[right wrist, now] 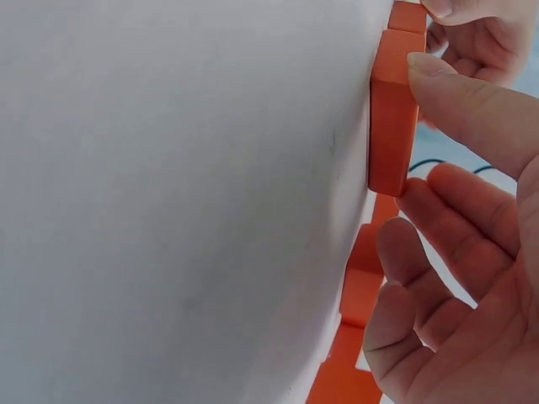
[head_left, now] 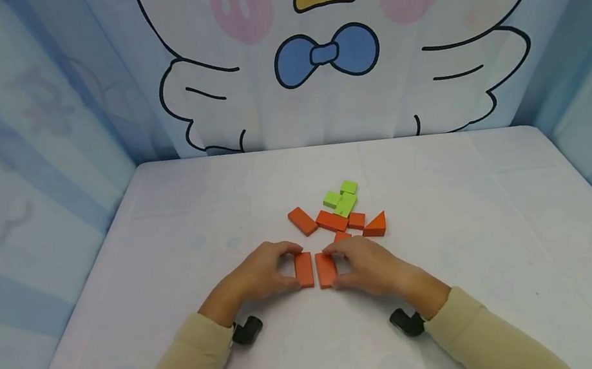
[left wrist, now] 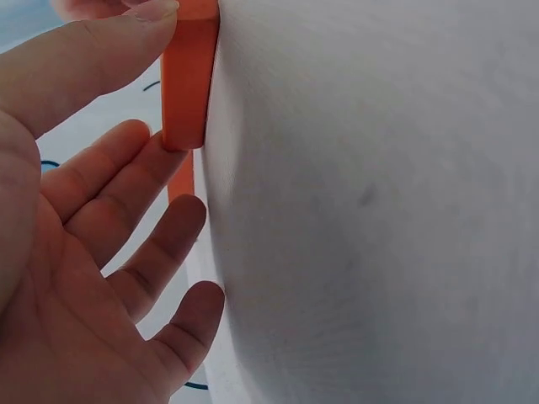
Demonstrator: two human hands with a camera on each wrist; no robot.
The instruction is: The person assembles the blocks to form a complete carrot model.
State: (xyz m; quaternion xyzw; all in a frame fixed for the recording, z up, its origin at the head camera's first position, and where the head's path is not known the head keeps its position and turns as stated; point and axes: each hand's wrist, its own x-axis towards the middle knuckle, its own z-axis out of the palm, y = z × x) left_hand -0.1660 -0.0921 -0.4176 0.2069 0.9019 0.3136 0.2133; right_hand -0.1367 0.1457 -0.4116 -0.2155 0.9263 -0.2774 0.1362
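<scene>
The left hand (head_left: 264, 276) pinches an orange block (head_left: 304, 270) lying flat on the desk (head_left: 519, 251); just beside it, the right hand (head_left: 365, 265) pinches a second orange block (head_left: 325, 269). Best slide both together gently, long edges parallel, clear of the block pile (head_left: 344, 215) behind.

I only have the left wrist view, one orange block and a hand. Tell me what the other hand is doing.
Observer: The right hand pinches a second orange block lying beside the left hand's block.
Operator: Say whether the two blocks touch.
Observer: The head view shows a narrow gap between them.
Operator: List what else is on the table.
Observer: Behind the hands lie more orange pieces, one an orange triangle, and green blocks.
</scene>
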